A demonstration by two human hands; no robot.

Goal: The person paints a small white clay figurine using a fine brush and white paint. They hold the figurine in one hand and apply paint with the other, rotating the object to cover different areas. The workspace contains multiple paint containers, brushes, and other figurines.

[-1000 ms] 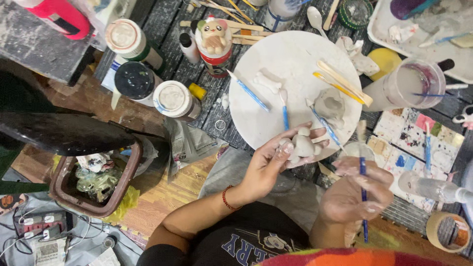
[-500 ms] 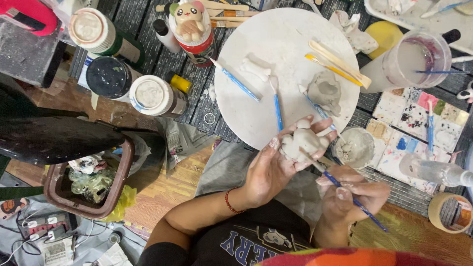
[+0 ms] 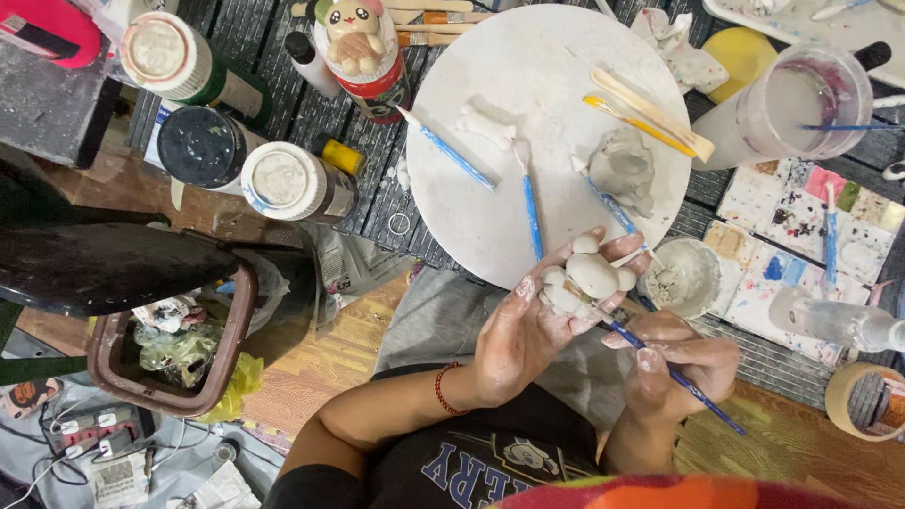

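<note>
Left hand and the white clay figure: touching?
Touching. The head view shows the left hand cradling the white clay figure, its fingers wrapped behind and under it with no gap showing.

My left hand [image 3: 523, 330] covers the underside of the white clay figure [image 3: 584, 280], and my right hand [image 3: 674, 363] hides the middle of the blue paintbrush [image 3: 693, 391]. The masking tape roll [image 3: 867, 401] and the white tray [image 3: 801, 19] are cut off by the picture's edges.
</note>
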